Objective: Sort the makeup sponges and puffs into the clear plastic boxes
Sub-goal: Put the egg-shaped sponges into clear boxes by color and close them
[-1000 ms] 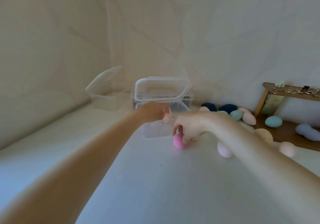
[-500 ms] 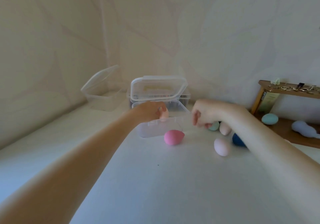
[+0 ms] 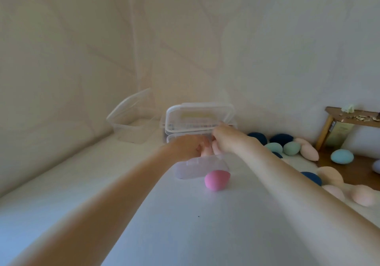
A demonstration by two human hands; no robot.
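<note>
The pink sponge lies unsorted on the white worktop against the near clear box, long axis across the view, narrow tip to the right (as best I can judge). Both hands meet over that box; the left hand pinches a peach sponge, the right hand curls round another pale one; most work remains, judging by the many sponges at right.

left hand: bare, no sleeve | right hand: bare, no sleeve

Both hands meet over the nearest clear box (a pink sponge lies just before it).
</note>
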